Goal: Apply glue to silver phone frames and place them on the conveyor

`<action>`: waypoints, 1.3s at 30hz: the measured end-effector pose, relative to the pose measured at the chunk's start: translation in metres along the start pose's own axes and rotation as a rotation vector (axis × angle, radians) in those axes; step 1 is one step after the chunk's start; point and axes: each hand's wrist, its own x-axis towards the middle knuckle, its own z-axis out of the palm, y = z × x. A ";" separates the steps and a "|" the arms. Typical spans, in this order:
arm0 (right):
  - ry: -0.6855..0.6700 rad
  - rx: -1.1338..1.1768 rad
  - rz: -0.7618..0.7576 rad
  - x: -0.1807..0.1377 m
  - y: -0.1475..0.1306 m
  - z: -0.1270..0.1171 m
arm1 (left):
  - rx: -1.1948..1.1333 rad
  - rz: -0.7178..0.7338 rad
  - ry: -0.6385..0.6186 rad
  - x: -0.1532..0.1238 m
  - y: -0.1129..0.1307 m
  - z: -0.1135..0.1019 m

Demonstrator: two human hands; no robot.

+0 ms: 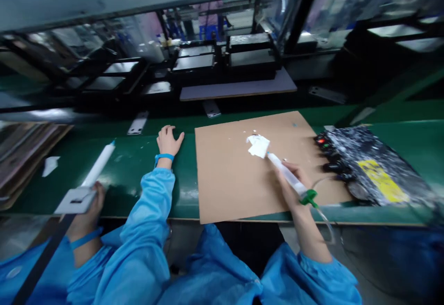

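Note:
In my right hand [293, 187] is a translucent dispensing syringe [286, 173] with a green cap [308, 197] and a thin hose trailing from its back end. The syringe's tip points at a small crumpled white paper [259, 146] lying on a brown cardboard sheet [225, 175]. My left hand [169, 141] rests on the green tabletop [183, 171], just left of the cardboard. It holds nothing, and its fingers are apart. A blue band circles my left wrist.
At left a co-worker's hand [92, 208] grips a white cartridge [100, 164] in a holder. A black-and-white dispenser box [374, 164] with knobs sits at right. Black trays [253, 57] stand behind. Stacked boards [27, 152] lie far left.

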 end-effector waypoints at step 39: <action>-0.109 0.033 -0.052 -0.002 -0.001 0.005 | -0.455 0.415 -0.534 -0.109 0.087 -0.031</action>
